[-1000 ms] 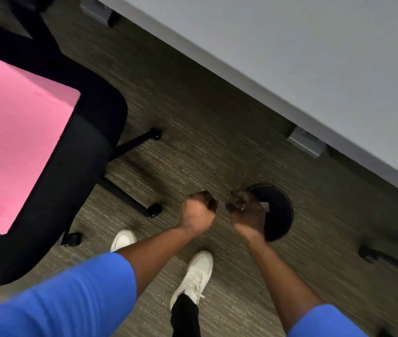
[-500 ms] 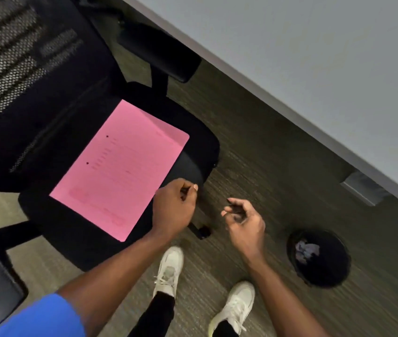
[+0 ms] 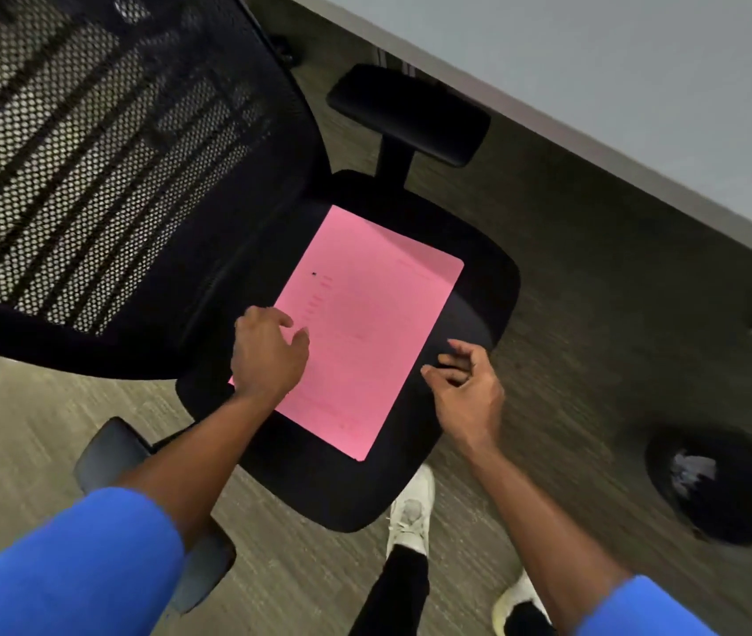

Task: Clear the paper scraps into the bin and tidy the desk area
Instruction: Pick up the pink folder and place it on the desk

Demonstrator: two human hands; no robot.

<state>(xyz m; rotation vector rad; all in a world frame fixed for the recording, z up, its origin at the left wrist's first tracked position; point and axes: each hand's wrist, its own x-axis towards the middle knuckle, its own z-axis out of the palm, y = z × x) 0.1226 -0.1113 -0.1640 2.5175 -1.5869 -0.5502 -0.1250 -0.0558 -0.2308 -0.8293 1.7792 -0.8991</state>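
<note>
a pink sheet [image 3: 365,332] lies flat on the black chair seat [image 3: 484,286], reaching from the seat's middle toward its front edge. the left hand [image 3: 268,355] rests on the sheet's left edge, fingers loosely spread, pinching nothing. the right hand [image 3: 468,392] hovers at the seat's right edge just beside the sheet, fingers half curled and empty. the round black bin [image 3: 723,486], with pale paper scraps [image 3: 693,472] inside, stands on the carpet [image 3: 594,314] well apart from the chair, near the grey desk [image 3: 617,75].

Left hand [image 3: 268,355] palm down, fingers spread. Right hand [image 3: 468,387] loosely curled, empty, forearms extended forward.
</note>
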